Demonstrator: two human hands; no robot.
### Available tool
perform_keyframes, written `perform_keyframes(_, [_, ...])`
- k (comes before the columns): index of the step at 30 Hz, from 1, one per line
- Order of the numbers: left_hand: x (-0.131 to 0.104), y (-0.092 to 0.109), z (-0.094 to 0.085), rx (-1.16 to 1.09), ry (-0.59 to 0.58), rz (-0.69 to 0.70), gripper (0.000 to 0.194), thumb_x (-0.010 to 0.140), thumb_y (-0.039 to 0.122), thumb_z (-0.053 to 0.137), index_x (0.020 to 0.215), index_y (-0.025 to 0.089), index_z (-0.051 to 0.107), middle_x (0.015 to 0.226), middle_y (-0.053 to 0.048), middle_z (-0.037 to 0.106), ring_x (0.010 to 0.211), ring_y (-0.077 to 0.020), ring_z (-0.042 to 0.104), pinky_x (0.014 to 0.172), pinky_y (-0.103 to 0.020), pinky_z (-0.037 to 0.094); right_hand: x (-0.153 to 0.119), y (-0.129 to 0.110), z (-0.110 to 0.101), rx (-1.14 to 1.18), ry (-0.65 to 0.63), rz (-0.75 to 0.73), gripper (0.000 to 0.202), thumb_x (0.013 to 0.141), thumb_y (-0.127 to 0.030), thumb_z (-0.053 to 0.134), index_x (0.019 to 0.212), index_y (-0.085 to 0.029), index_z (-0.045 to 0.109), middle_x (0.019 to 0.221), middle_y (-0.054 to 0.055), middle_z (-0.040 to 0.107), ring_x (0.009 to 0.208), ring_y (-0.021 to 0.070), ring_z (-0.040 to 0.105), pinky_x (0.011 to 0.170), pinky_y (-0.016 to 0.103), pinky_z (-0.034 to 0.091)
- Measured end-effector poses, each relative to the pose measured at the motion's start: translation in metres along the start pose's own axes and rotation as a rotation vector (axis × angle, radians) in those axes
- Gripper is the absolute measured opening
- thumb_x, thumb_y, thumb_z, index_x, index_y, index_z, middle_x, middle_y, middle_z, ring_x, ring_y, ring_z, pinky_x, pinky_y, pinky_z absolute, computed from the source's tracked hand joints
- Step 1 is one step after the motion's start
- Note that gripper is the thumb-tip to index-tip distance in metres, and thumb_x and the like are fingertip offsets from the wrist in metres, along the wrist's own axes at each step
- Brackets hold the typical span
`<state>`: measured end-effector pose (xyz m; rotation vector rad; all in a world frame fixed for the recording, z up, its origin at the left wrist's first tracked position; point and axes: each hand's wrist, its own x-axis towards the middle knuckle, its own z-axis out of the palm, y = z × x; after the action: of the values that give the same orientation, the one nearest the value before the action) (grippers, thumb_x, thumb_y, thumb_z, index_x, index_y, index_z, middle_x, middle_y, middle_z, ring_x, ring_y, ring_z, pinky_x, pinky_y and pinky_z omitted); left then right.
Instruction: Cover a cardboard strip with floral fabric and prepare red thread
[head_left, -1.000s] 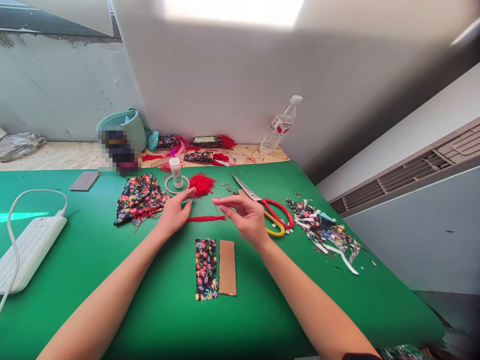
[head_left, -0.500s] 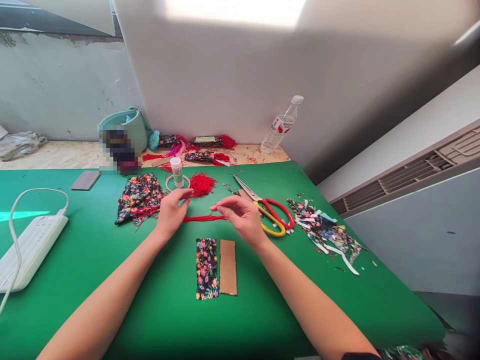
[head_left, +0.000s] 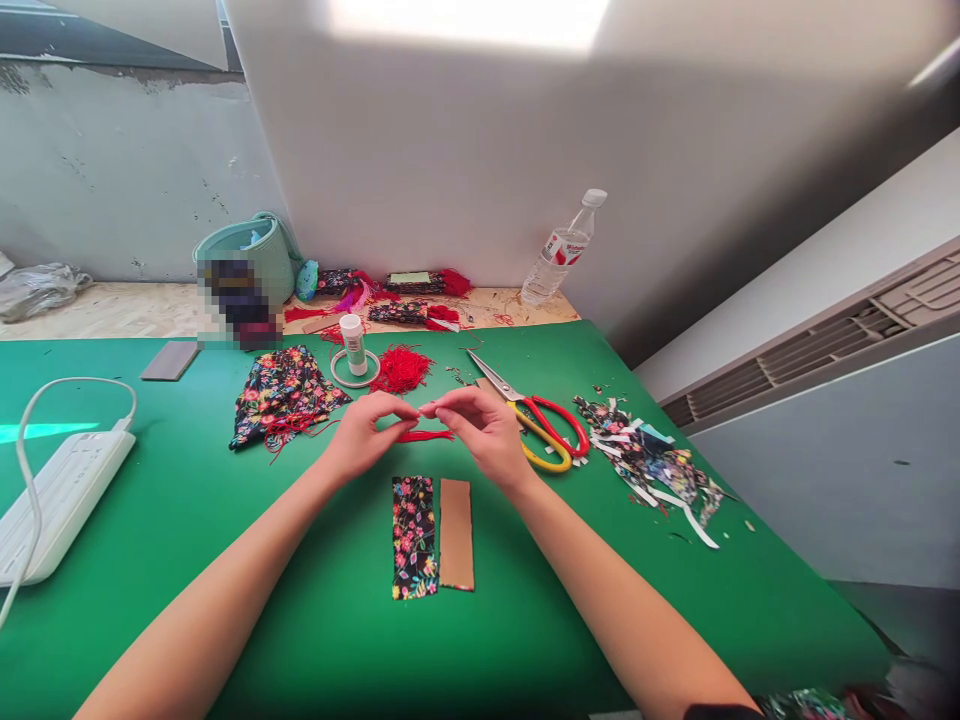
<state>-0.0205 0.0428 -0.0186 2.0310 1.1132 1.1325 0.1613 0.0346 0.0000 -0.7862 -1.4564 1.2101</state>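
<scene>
My left hand (head_left: 375, 432) and my right hand (head_left: 480, 430) meet at the fingertips over the green tabletop (head_left: 322, 600). Both are closed in a pinch, and what lies between the fingertips is too small to make out. Under them lies a bundle of red threads (head_left: 427, 436), partly hidden by my fingers. Nearer to me, a floral fabric strip (head_left: 414, 538) lies beside a brown card strip (head_left: 457, 535). Past my hands sits a red thread pile (head_left: 405, 368). Scissors with red and yellow handles (head_left: 536, 410) rest just beyond my right hand.
A glue stick (head_left: 353, 345) stands inside a tape ring (head_left: 335, 370). Floral fabric (head_left: 281, 395) lies at left, a power strip (head_left: 67, 500) farther left. Fabric scraps (head_left: 652, 460) spread at right. A bottle (head_left: 559, 255) leans on the wall behind.
My left hand has moved right, away from the tape ring, and its fingertips now meet those of my right hand. My right hand has stayed nearly in place.
</scene>
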Motion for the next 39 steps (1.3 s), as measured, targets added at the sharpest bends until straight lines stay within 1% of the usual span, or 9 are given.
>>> perform_keyframes(5, [-0.001, -0.007, -0.011, 0.108, 0.11, -0.011, 0.01, 0.081, 0.021, 0.058, 0.083, 0.02, 0.067, 0.085, -0.003, 0.07, 0.082, -0.0171, 0.064, 0.08, -0.031, 0.049, 0.005, 0.003, -0.008, -0.052, 0.115, -0.002, 0.015, 0.077, -0.035, 0.068, 0.082, -0.021, 0.063, 0.082, 0.002, 0.071, 0.079, 0.017, 0.066, 0.077, 0.034, 0.053])
perform_keyframes(9, [-0.003, -0.009, -0.022, 0.142, 0.142, -0.097, 0.011, 0.081, 0.024, 0.057, 0.083, 0.019, 0.067, 0.083, -0.002, 0.07, 0.078, -0.0164, 0.064, 0.077, -0.03, 0.051, 0.01, 0.01, -0.016, -0.121, 0.223, 0.047, 0.018, 0.074, -0.037, 0.068, 0.078, -0.02, 0.064, 0.087, 0.005, 0.07, 0.077, 0.0168, 0.063, 0.068, 0.031, 0.053])
perform_keyframes(14, [-0.006, -0.014, -0.025, 0.136, 0.03, -0.182, 0.012, 0.077, 0.026, 0.058, 0.082, 0.019, 0.067, 0.079, -0.002, 0.071, 0.074, -0.0168, 0.065, 0.071, -0.029, 0.052, 0.013, 0.017, -0.022, -0.159, 0.21, 0.173, 0.023, 0.07, -0.039, 0.07, 0.074, -0.018, 0.062, 0.074, 0.004, 0.068, 0.07, 0.0172, 0.062, 0.065, 0.032, 0.052])
perform_keyframes(20, [-0.008, -0.019, -0.017, 0.005, -0.033, -0.263, 0.018, 0.074, 0.022, 0.051, 0.086, 0.017, 0.064, 0.08, -0.004, 0.07, 0.075, -0.0175, 0.067, 0.073, -0.031, 0.054, 0.012, 0.019, -0.023, -0.215, 0.176, 0.176, 0.024, 0.069, -0.04, 0.069, 0.073, -0.018, 0.061, 0.071, 0.003, 0.065, 0.067, 0.0161, 0.061, 0.064, 0.03, 0.05])
perform_keyframes(24, [-0.008, -0.017, -0.016, 0.076, -0.037, -0.253, 0.018, 0.074, 0.023, 0.052, 0.085, 0.018, 0.065, 0.08, -0.004, 0.07, 0.073, -0.0175, 0.066, 0.072, -0.032, 0.053, 0.01, 0.026, -0.02, -0.318, 0.105, 0.152, 0.02, 0.071, -0.037, 0.067, 0.073, -0.018, 0.059, 0.071, 0.002, 0.065, 0.067, 0.0159, 0.06, 0.063, 0.029, 0.05])
perform_keyframes(30, [-0.007, -0.015, -0.017, 0.175, -0.007, -0.206, 0.016, 0.075, 0.024, 0.053, 0.083, 0.018, 0.066, 0.081, -0.004, 0.07, 0.073, -0.0173, 0.065, 0.072, -0.031, 0.052, 0.016, 0.04, -0.015, -0.523, 0.035, 0.119, 0.006, 0.077, -0.025, 0.059, 0.075, -0.019, 0.06, 0.073, 0.002, 0.067, 0.065, 0.0151, 0.062, 0.063, 0.029, 0.05])
perform_keyframes(32, [-0.008, -0.016, -0.016, 0.181, -0.01, -0.21, 0.016, 0.075, 0.023, 0.054, 0.083, 0.018, 0.066, 0.08, -0.004, 0.07, 0.073, -0.0173, 0.064, 0.072, -0.031, 0.052, 0.019, 0.042, -0.015, -0.609, -0.024, 0.079, 0.004, 0.08, -0.022, 0.057, 0.078, -0.019, 0.06, 0.08, 0.003, 0.07, 0.072, 0.0162, 0.064, 0.069, 0.03, 0.05])
perform_keyframes(36, [-0.008, -0.017, -0.016, 0.196, -0.023, -0.216, 0.016, 0.076, 0.022, 0.053, 0.085, 0.018, 0.066, 0.081, -0.004, 0.07, 0.075, -0.0177, 0.064, 0.071, -0.031, 0.052, 0.022, 0.045, -0.015, -0.736, -0.207, -0.045, 0.009, 0.083, -0.013, 0.054, 0.081, -0.021, 0.058, 0.104, 0.006, 0.07, 0.1, 0.0196, 0.063, 0.089, 0.035, 0.044])
perform_keyframes(39, [-0.008, -0.018, -0.016, 0.201, -0.028, -0.219, 0.016, 0.076, 0.022, 0.053, 0.085, 0.018, 0.066, 0.082, -0.004, 0.07, 0.075, -0.0177, 0.064, 0.071, -0.03, 0.051, 0.022, 0.047, -0.014, -0.871, -0.312, -0.091, 0.013, 0.084, -0.008, 0.052, 0.083, -0.02, 0.055, 0.106, 0.007, 0.07, 0.103, 0.0207, 0.062, 0.093, 0.038, 0.04])
